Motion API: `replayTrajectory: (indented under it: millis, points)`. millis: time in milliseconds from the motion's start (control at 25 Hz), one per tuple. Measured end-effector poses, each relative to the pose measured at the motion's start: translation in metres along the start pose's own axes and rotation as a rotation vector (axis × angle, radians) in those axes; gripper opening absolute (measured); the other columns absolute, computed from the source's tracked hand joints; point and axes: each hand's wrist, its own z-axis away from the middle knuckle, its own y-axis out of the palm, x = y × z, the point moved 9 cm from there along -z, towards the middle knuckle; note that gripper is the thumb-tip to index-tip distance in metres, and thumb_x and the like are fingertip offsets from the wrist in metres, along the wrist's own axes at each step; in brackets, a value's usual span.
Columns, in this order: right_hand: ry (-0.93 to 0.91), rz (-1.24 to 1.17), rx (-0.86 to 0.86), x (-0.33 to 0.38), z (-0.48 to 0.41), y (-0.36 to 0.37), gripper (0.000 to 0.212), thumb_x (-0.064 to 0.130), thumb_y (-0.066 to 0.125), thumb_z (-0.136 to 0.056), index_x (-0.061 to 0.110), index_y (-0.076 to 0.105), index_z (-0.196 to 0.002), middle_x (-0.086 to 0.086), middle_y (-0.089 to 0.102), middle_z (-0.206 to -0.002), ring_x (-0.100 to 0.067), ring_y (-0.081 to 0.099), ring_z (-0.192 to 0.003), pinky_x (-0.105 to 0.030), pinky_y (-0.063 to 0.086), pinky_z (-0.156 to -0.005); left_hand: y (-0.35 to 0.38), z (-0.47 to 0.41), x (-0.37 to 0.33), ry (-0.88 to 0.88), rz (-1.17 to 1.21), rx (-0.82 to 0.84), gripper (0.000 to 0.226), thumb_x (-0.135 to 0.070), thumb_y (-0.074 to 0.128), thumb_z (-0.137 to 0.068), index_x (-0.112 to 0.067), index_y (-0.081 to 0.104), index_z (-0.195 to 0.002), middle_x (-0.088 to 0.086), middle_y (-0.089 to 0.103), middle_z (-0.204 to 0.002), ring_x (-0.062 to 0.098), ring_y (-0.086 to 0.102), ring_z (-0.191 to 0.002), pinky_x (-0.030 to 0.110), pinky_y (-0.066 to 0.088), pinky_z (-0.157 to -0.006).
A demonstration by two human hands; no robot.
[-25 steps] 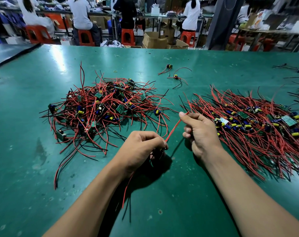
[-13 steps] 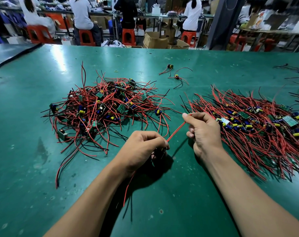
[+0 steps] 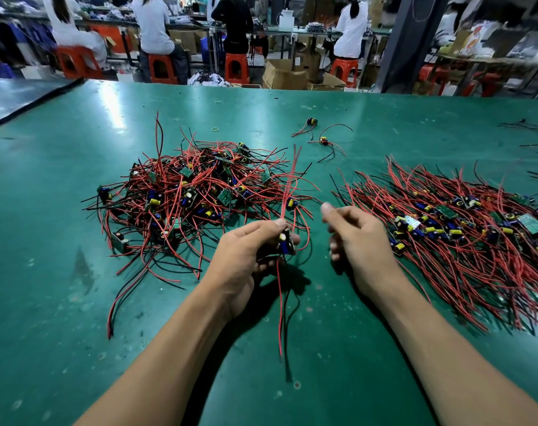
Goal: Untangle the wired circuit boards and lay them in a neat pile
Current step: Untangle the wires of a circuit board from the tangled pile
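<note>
My left hand [image 3: 249, 253] grips a small circuit board [image 3: 286, 242] with a blue and a yellow part. Its red wires stand up from my fingers and others hang down toward me. My right hand [image 3: 356, 241] hovers just right of it, fingers loosely curled, holding nothing. A tangled heap of wired boards [image 3: 193, 198] lies on the green table [image 3: 61, 272] to the left. To the right spreads the combed pile of boards [image 3: 464, 229], their red wires fanned out side by side.
Two loose wired boards [image 3: 320, 136] lie farther back at centre. Stray black wires [image 3: 526, 126] show at the far right edge. A small ring [image 3: 215, 129] sits behind the heap. People on orange stools work at benches beyond the table.
My right hand has let go of the red wire it was pulling taut. The freed wires now spring upward from my left hand, and the board shows in my left fingers.
</note>
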Motion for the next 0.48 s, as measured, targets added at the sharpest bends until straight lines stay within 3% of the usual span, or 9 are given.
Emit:
replayTrajectory:
  millis: [120, 280, 400, 480]
  points:
    - [-0.243, 0.419, 0.184, 0.011, 0.015, 0.032, 0.024, 0.032, 0.084, -0.076, 0.017, 0.066, -0.071, 0.005, 0.059, -0.058, -0.005, 0.047, -0.051, -0.023, 0.04, -0.05, -0.007, -0.003, 0.002, -0.024, 0.103, -0.061, 0.036, -0.032, 0.066, -0.081, -0.004, 0.069, -0.103, 0.008, 0.073, -0.088, 0.021, 0.061, -0.069, 0.034, 0.047, -0.07]
    - [-0.408, 0.467, 0.222, 0.023, 0.031, 0.052, 0.033, 0.048, 0.086, -0.069, 0.02, 0.069, -0.076, 0.013, 0.06, -0.063, -0.001, 0.046, -0.052, -0.015, 0.035, -0.051, -0.006, -0.003, 0.004, -0.037, 0.242, -0.108, 0.042, -0.032, 0.066, -0.087, 0.002, 0.065, -0.113, 0.005, 0.071, -0.079, 0.015, 0.059, -0.049, 0.021, 0.049, -0.047]
    - [-0.392, 0.413, 0.174, 0.027, 0.032, 0.048, 0.029, 0.051, 0.08, -0.077, 0.025, 0.072, -0.087, 0.009, 0.067, -0.072, -0.004, 0.052, -0.055, -0.021, 0.042, -0.053, -0.01, -0.006, 0.007, -0.041, 0.281, -0.14, 0.025, -0.036, 0.072, -0.079, -0.013, 0.069, -0.088, 0.002, 0.067, -0.076, 0.013, 0.057, -0.057, 0.022, 0.047, -0.053]
    - [-0.367, 0.377, 0.134, 0.029, 0.032, 0.046, 0.013, 0.041, 0.075, -0.086, 0.028, 0.072, -0.088, 0.004, 0.072, -0.077, -0.016, 0.062, -0.059, -0.026, 0.048, -0.055, -0.016, -0.006, 0.005, -0.024, 0.233, -0.171, 0.02, -0.039, 0.075, -0.069, -0.02, 0.069, -0.07, -0.004, 0.069, -0.075, 0.008, 0.06, -0.063, 0.025, 0.042, -0.06]
